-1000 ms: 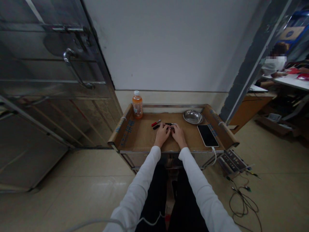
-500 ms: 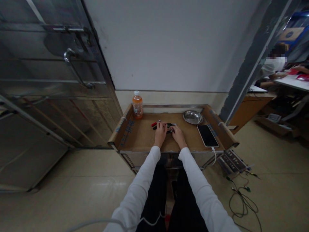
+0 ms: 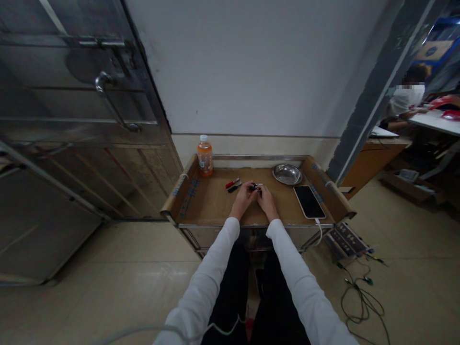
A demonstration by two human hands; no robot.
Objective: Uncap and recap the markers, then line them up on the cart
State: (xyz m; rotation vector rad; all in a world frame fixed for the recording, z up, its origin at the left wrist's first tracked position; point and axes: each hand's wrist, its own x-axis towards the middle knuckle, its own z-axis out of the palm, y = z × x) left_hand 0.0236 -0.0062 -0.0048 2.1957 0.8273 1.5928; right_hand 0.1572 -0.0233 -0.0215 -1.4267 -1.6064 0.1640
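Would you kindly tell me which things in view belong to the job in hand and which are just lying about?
Likely part of the job:
dark things, partly hidden, between left hand and right hand
red pen, dark pen, near the left hand

Apparently lying about:
bottle
metal bowl
phone, white cable

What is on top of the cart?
A bottle, red pen, black pen, metal dish and phone with cable, on cardboard. The left hand and right hand partly cover something dark; its full shape is hidden.

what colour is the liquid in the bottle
The liquid is orange, seen in the head view.
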